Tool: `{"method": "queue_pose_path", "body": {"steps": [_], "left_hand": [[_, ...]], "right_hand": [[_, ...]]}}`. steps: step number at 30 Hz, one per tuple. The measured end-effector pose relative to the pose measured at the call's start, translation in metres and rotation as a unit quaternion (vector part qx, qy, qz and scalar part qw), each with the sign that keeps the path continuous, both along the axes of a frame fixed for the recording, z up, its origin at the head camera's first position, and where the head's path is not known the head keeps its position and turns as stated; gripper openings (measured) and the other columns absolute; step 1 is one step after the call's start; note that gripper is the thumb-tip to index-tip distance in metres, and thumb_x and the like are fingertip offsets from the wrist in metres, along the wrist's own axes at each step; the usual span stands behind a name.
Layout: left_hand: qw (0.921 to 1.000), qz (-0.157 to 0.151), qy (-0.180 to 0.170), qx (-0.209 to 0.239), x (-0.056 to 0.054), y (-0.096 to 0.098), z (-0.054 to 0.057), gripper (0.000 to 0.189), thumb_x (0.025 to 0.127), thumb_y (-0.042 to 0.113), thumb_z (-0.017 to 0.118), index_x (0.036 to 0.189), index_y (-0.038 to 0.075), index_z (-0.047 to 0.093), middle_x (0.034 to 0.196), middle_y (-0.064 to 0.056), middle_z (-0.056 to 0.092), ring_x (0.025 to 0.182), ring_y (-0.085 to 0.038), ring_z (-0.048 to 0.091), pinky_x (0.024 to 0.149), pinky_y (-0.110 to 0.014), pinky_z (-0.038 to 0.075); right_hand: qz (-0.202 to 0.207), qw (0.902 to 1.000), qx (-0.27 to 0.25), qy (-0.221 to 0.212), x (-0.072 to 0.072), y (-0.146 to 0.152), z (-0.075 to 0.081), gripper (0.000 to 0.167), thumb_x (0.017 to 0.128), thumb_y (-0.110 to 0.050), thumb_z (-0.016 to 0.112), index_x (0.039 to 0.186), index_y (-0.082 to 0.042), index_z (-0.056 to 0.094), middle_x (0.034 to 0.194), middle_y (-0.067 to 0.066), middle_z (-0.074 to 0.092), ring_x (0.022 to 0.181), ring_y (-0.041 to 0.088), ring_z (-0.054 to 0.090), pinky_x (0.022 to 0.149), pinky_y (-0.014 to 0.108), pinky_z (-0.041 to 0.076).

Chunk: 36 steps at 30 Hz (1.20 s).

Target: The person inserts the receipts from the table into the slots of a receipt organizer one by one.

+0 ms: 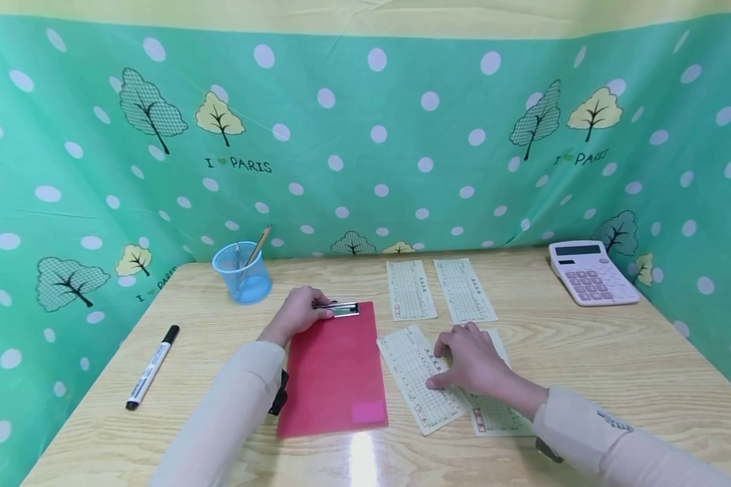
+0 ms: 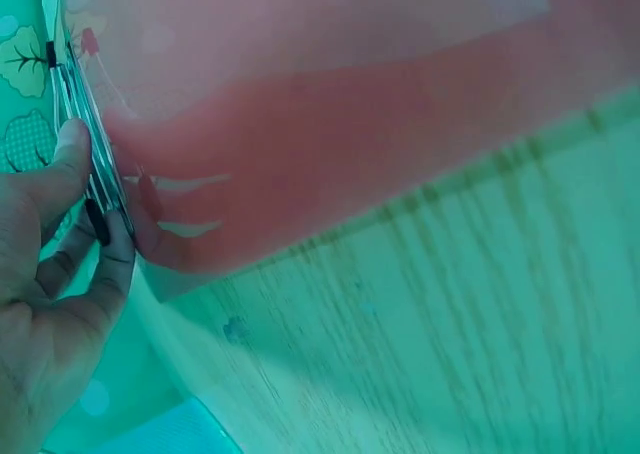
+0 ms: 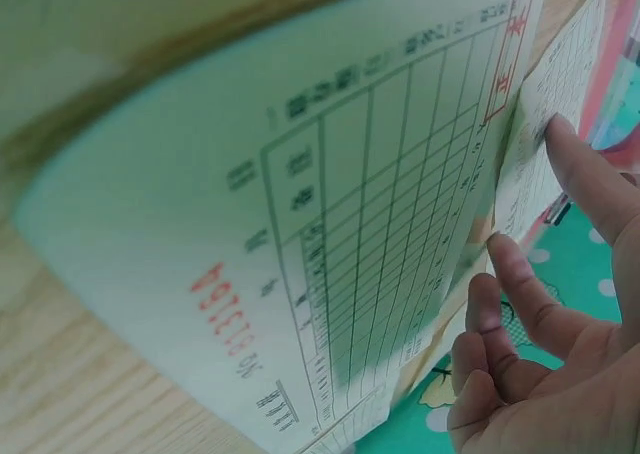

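A red clipboard (image 1: 335, 372) lies on the table with a metal clip (image 1: 344, 310) at its far edge. My left hand (image 1: 298, 312) grips that clip, thumb on one side and fingers on the other, as the left wrist view shows. Right of the clipboard, a printed slip (image 1: 414, 368) lies tilted, partly over another slip (image 1: 499, 412). Over these two slips is my right hand (image 1: 472, 362). Its thumb and index fingertips touch the tilted slip near its right edge, spread apart. The lower slip (image 3: 370, 204) fills much of the right wrist view.
Two more slips (image 1: 411, 289) lie side by side farther back. A pink calculator (image 1: 593, 274) sits at the back right. At the back left stands a blue mesh pen cup (image 1: 244, 281) with pencils in it. A marker (image 1: 152, 368) lies on the left. A green curtain (image 1: 378, 162) encloses the table.
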State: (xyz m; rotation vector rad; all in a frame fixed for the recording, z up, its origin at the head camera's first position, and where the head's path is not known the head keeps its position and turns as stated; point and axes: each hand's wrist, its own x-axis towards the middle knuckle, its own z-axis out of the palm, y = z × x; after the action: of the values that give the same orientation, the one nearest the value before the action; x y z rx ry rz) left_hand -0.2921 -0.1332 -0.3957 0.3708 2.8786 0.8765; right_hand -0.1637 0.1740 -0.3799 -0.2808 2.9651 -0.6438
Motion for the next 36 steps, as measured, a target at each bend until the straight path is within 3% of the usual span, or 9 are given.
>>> {"method": "queue_pose_path", "body": {"steps": [3,7,10,13,17,23,30,32,36], "left_hand": [[0.9998,-0.007,-0.010,-0.013,0.000,0.001,-0.001,0.020,0.092,0.009,0.076,0.108,-0.003,0.075,0.100,-0.013,0.072,0.091,-0.024,0.064,0.087,-0.039,0.055],[0.9995,-0.010,-0.012,-0.027,0.002,0.003,-0.001,0.019,0.093,0.010,0.075,0.108,-0.002,0.074,0.098,-0.011,0.071,0.088,-0.022,0.063,0.085,-0.038,0.054],[0.9994,-0.016,-0.007,-0.029,0.004,0.005,0.000,0.019,0.092,0.011,0.076,0.105,-0.002,0.074,0.095,-0.010,0.071,0.085,-0.020,0.062,0.082,-0.037,0.054],[0.9995,-0.020,0.000,-0.026,0.006,0.007,0.000,0.021,0.090,0.015,0.079,0.103,-0.002,0.074,0.093,-0.009,0.071,0.082,-0.019,0.061,0.080,-0.037,0.053],[0.9997,-0.014,0.005,-0.022,0.007,0.010,0.000,0.024,0.089,0.017,0.081,0.101,-0.001,0.075,0.093,-0.008,0.070,0.084,-0.020,0.061,0.081,-0.038,0.053],[0.9998,-0.011,0.012,-0.011,0.008,0.009,-0.001,0.019,0.089,0.016,0.081,0.098,0.000,0.076,0.093,-0.008,0.071,0.086,-0.021,0.061,0.083,-0.039,0.053],[0.9997,-0.016,0.016,-0.013,0.006,0.009,0.000,0.019,0.088,0.016,0.081,0.096,0.001,0.075,0.091,-0.007,0.070,0.085,-0.021,0.060,0.083,-0.039,0.053],[0.9996,-0.018,0.015,-0.016,0.006,0.009,0.000,0.019,0.088,0.017,0.082,0.096,0.001,0.075,0.090,-0.007,0.069,0.085,-0.021,0.060,0.083,-0.039,0.053],[0.9995,-0.020,0.009,-0.024,0.005,0.010,0.002,0.020,0.088,0.017,0.082,0.097,0.001,0.074,0.091,-0.007,0.067,0.085,-0.021,0.059,0.083,-0.039,0.052]], "right_hand": [[-0.008,0.9999,0.000,-0.008,0.000,0.000,0.000,0.061,0.062,-0.034,0.097,0.111,-0.009,0.071,0.092,-0.001,0.059,0.090,0.020,0.044,0.083,0.040,0.038],[0.004,0.9998,0.013,-0.016,0.000,0.001,-0.001,0.086,0.064,-0.036,0.095,0.138,-0.007,0.062,0.109,0.007,0.062,0.096,0.022,0.044,0.084,0.039,0.039],[0.026,0.9992,0.026,-0.020,0.000,0.002,-0.001,0.087,0.067,-0.039,0.093,0.141,-0.010,0.060,0.121,0.013,0.060,0.102,0.024,0.043,0.086,0.041,0.040],[0.036,0.9986,0.033,-0.022,0.000,0.003,0.000,0.081,0.069,-0.041,0.092,0.138,-0.010,0.064,0.123,0.014,0.059,0.104,0.025,0.042,0.087,0.043,0.039],[0.036,0.9988,0.027,-0.020,0.000,0.001,0.002,0.074,0.068,-0.040,0.092,0.132,-0.011,0.068,0.117,0.011,0.060,0.100,0.023,0.042,0.084,0.041,0.038],[0.010,0.9993,-0.019,-0.030,0.002,-0.001,0.001,0.063,0.069,-0.029,0.094,0.125,-0.011,0.071,0.083,-0.002,0.057,0.082,0.018,0.045,0.075,0.037,0.038],[-0.023,0.9921,-0.108,-0.059,0.002,0.000,-0.001,0.075,0.075,-0.012,0.090,0.139,-0.001,0.051,0.079,0.000,0.055,0.068,0.016,0.048,0.064,0.030,0.041],[-0.022,0.9880,-0.138,-0.066,0.001,0.002,0.000,0.067,0.079,-0.007,0.086,0.136,0.001,0.052,0.080,0.001,0.055,0.069,0.016,0.049,0.063,0.028,0.041],[0.014,0.9825,-0.172,-0.070,-0.004,0.007,0.009,0.018,0.089,-0.007,0.077,0.102,-0.003,0.064,0.078,0.001,0.053,0.072,0.016,0.047,0.062,0.026,0.039]]}}
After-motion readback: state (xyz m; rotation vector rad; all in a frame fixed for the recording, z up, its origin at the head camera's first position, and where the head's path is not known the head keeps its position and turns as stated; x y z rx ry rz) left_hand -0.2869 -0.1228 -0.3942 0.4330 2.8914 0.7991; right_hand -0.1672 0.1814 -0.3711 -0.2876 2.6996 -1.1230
